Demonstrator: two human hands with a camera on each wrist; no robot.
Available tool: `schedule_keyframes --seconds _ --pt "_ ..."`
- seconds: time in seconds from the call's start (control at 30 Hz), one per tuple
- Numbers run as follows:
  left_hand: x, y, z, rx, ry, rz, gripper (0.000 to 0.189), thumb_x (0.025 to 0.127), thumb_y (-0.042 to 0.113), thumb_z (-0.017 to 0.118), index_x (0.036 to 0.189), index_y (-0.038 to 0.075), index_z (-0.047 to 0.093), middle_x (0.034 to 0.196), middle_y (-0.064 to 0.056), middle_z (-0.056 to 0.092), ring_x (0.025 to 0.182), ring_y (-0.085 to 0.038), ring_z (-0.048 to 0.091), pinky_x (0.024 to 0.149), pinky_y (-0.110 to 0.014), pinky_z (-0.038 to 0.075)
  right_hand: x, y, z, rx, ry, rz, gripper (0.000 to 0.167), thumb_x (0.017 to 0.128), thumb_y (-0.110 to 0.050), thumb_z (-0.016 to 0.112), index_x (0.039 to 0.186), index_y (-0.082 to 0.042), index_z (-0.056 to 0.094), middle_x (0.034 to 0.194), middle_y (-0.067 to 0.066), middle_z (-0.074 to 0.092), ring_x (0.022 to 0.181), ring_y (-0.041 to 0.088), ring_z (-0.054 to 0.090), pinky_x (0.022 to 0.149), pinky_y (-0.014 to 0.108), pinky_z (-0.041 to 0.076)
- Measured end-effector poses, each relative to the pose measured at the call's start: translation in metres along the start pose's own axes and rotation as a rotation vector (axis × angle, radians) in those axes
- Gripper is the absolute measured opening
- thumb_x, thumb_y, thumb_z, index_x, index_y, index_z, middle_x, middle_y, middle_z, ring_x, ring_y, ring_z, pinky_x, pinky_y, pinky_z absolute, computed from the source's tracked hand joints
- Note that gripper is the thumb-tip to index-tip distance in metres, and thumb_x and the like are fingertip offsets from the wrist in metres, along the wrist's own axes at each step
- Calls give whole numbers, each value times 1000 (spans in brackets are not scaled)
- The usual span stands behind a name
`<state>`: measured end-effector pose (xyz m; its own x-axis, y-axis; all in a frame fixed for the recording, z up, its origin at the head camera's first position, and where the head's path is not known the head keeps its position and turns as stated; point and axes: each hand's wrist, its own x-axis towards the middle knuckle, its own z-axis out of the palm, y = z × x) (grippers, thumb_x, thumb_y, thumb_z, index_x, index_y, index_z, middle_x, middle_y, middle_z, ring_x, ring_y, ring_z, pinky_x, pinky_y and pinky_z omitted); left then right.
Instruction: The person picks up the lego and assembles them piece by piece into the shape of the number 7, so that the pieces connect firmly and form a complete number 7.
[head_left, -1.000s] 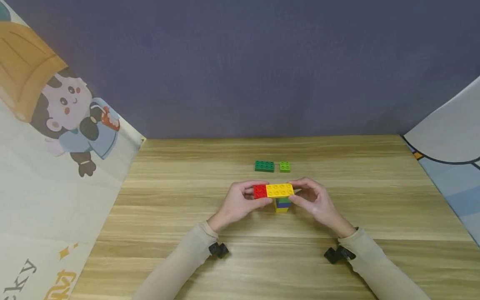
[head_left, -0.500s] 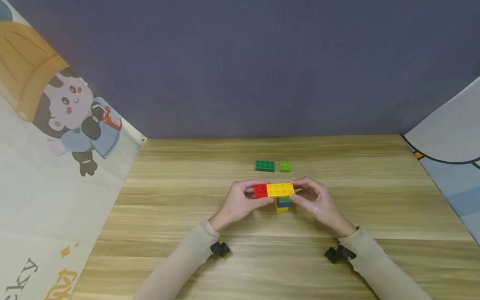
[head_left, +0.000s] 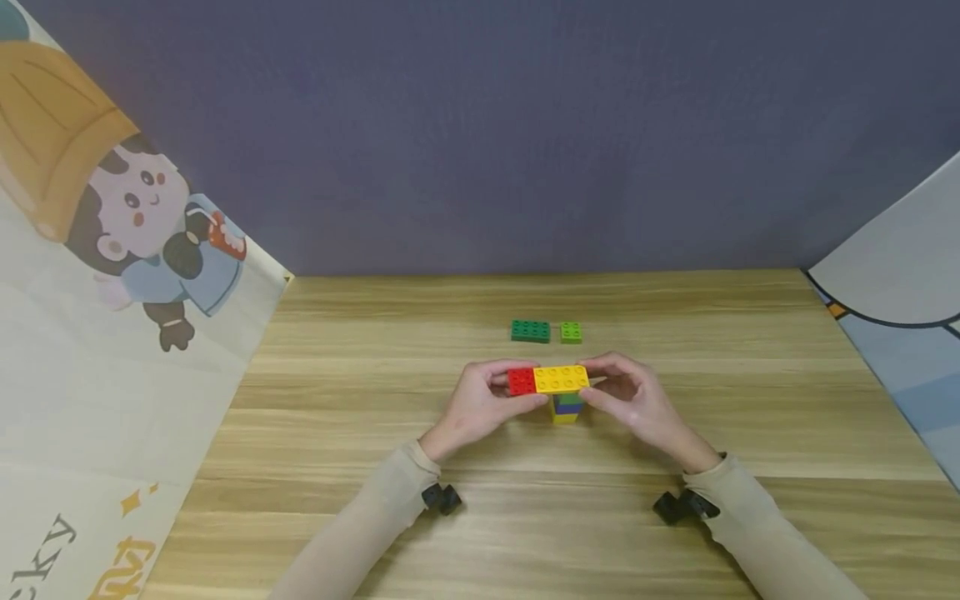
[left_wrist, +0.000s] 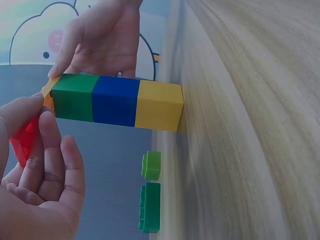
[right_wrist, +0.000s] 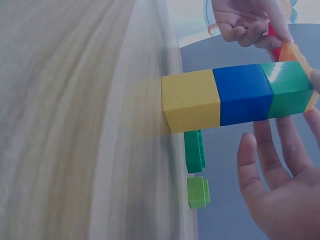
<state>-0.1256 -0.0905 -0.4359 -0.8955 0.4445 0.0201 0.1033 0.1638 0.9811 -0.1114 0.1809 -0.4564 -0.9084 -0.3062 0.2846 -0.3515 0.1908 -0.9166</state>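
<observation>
A flat yellow toy brick [head_left: 562, 379] lies across the top of an upright stack, with a red brick [head_left: 521, 382] at its left end. Below it in the stack come a green block [left_wrist: 73, 96], a blue block [left_wrist: 115, 101] and a yellow block [left_wrist: 160, 105] standing on the table. My left hand [head_left: 480, 404] surrounds the red brick and pinches the yellow brick's left part between thumb and fingers. At the other end, my right hand [head_left: 633, 404] pinches the yellow brick by its right edge. How the red brick joins the yellow one is hidden.
Behind the stack, a dark green brick [head_left: 530, 332] and a smaller light green brick [head_left: 571, 333] lie side by side on the wooden table [head_left: 360, 333]. A dark panel [head_left: 525, 150] rises at the table's far edge, with printed sheets [head_left: 90, 375] at the sides.
Both hands keep their hold, and the bricks stay almost where they were. My right wrist has shifted slightly to the right.
</observation>
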Motion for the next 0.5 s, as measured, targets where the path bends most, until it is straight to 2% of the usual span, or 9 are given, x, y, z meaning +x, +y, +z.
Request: schedule_keyframes --seconds 0.33,0.5 --pt "0 1 0 10 5 -1 47 92 17 85 135 7 73 123 -12 80 91 -8 74 75 -19 58 0 -2 -1 -14 -6 17 31 95 7 74 125 4 68 121 -20 71 103 5 71 90 21 61" --pt "0 0 0 6 7 -14 46 92 17 85 135 7 73 123 -11 80 91 -8 74 75 -19 58 3 -5 -6 -61 -52 19 32 96 3 75 127 0 69 123 -8 73 104 7 72 88 23 62"
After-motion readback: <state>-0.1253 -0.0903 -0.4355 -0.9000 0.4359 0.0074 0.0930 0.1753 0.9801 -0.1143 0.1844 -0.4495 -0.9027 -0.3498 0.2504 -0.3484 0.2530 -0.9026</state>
